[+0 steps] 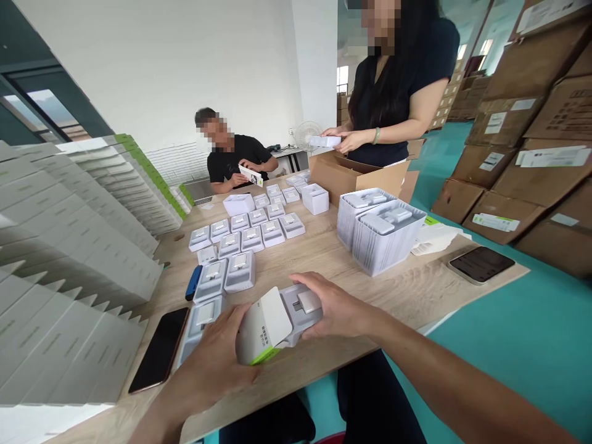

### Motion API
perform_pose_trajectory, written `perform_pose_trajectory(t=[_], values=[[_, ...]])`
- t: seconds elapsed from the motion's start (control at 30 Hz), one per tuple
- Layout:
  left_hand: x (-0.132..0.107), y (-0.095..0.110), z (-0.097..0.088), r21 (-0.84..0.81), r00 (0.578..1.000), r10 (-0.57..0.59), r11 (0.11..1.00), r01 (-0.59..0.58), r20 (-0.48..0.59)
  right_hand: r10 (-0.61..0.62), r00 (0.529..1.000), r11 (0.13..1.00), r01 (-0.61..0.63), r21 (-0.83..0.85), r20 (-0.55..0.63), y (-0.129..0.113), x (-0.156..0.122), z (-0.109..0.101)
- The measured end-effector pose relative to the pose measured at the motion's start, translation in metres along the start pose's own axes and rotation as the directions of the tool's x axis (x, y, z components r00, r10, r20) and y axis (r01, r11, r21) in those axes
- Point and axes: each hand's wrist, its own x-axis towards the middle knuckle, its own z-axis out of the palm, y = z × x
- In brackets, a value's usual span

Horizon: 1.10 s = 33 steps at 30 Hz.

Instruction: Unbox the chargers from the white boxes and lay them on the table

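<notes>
Head view. At the near edge of the pale wood-grain tabletop (324, 259), the left hand (208, 364) is clamped around a white card box with a lime-green edge (263, 327). The right hand (337, 305) is spread over a pale grey moulded plastic tray (300, 314), which carries a silver-white plug-like part (309, 302). The hands are apart, with box and tray meeting end to end between them; I cannot tell whether the tray has entered the box.

Handling, judged: the box looks light and thin-walled, with corners liable to dent, so it is best held by its long faces. The tray looks light, stiff and slick, so its rim offers the safer hold.

About them: a black phone (160, 349) lies near the left edge, with a blue-handled tool (193, 282) just beyond. Rows of small white trays (247, 228) fill mid-table, and two tall stacks of trays (382, 231) stand right of them. A brown cardboard carton (356, 179) sits at the far edge.
</notes>
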Motion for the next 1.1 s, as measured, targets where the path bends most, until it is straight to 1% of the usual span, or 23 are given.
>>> perform_pose_trajectory(t=[0.2,0.3,0.37,0.4,0.43,0.5,0.53,0.57,0.6,0.67,0.73,0.8,0.83,0.87,0.9,0.93,0.97,1.0,1.03,1.07,1.1], values=[[-0.002,-0.002,0.000,0.045,1.000,0.013,0.999,-0.014,0.016,-0.005,1.000,1.000,0.005,-0.025,0.027,-0.007,-0.002,-0.001],[-0.002,0.000,0.000,0.015,0.997,0.046,0.999,-0.047,0.065,0.002,0.997,0.999,-0.005,0.038,0.072,-0.011,-0.001,0.007],[0.000,-0.001,0.001,-0.086,0.993,0.074,0.994,-0.066,0.095,-0.013,0.996,0.987,-0.001,0.158,0.088,-0.011,0.000,0.011],[0.001,-0.004,0.001,-0.176,0.990,0.091,0.982,-0.070,0.111,-0.027,0.998,0.970,0.011,0.244,0.064,-0.011,0.000,0.012],[0.003,-0.006,0.001,-0.286,0.987,0.107,0.956,-0.068,0.121,-0.035,0.999,0.944,0.031,0.330,0.009,-0.010,0.000,0.013],[0.006,-0.012,0.002,-0.510,0.977,0.160,0.858,-0.068,0.139,-0.019,0.989,0.899,0.081,0.430,-0.145,-0.010,-0.001,0.013],[0.007,-0.014,0.003,-0.606,0.969,0.204,0.792,-0.077,0.143,-0.008,0.980,0.898,0.095,0.430,-0.199,-0.010,-0.002,0.014],[0.008,-0.016,0.004,-0.684,0.959,0.245,0.725,-0.085,0.141,-0.010,0.974,0.912,0.101,0.399,-0.224,-0.011,-0.003,0.016],[0.009,-0.017,0.006,-0.745,0.951,0.278,0.661,-0.089,0.134,-0.026,0.975,0.931,0.105,0.348,-0.222,-0.013,-0.003,0.018],[0.010,-0.018,0.014,-0.846,0.941,0.320,0.526,-0.084,0.105,-0.082,0.982,0.955,0.127,0.269,-0.172,-0.019,-0.003,0.024],[0.009,-0.017,0.028,-0.936,0.947,0.315,0.348,-0.052,0.064,-0.116,0.983,0.951,0.150,0.268,-0.141,-0.024,-0.004,0.030],[0.006,-0.017,0.048,-0.989,0.963,0.262,0.144,0.027,0.065,-0.105,0.988,0.927,0.139,0.349,-0.115,-0.026,-0.006,0.034],[0.003,-0.016,0.060,-0.995,0.973,0.209,0.062,0.084,0.095,-0.083,0.992,0.903,0.116,0.414,-0.097,-0.026,-0.008,0.036],[0.000,-0.014,0.071,-0.992,0.984,0.128,0.011,0.123,0.123,-0.053,0.995,0.867,0.088,0.490,-0.086,-0.026,-0.012,0.038],[-0.003,-0.011,0.082,-0.991,0.991,0.023,-0.008,0.130,0.130,-0.012,0.996,0.818,0.058,0.572,-0.083,-0.025,-0.016,0.041],[-0.007,-0.007,0.091,-0.995,0.991,-0.090,0.002,0.098,0.097,0.039,0.995,0.758,0.027,0.651,-0.087,-0.024,-0.020,0.044],[-0.010,-0.002,0.099,-0.999,0.982,-0.187,0.029,0.027,0.021,0.096,0.991,0.694,0.002,0.720,-0.095,-0.023,-0.025,0.048],[-0.014,0.003,0.106,-0.996,0.964,-0.255,0.061,-0.059,-0.072,0.149,0.984,0.631,-0.017,0.775,-0.100,-0.022,-0.030,0.053],[-0.017,0.009,0.111,-0.987,0.942,-0.296,0.084,-0.138,-0.157,0.195,0.976,0.575,-0.034,0.817,-0.096,-0.022,-0.036,0.058],[-0.020,0.014,0.115,-0.977,0.925,-0.315,0.091,-0.195,-0.214,0.234,0.969,0.529,-0.054,0.847,-0.085,-0.022,-0.041,0.063],[-0.023,0.018,0.118,-0.970,0.916,-0.320,0.085,-0.228,-0.243,0.267,0.961,0.496,-0.072,0.865,-0.073,-0.022,-0.045,0.068]])
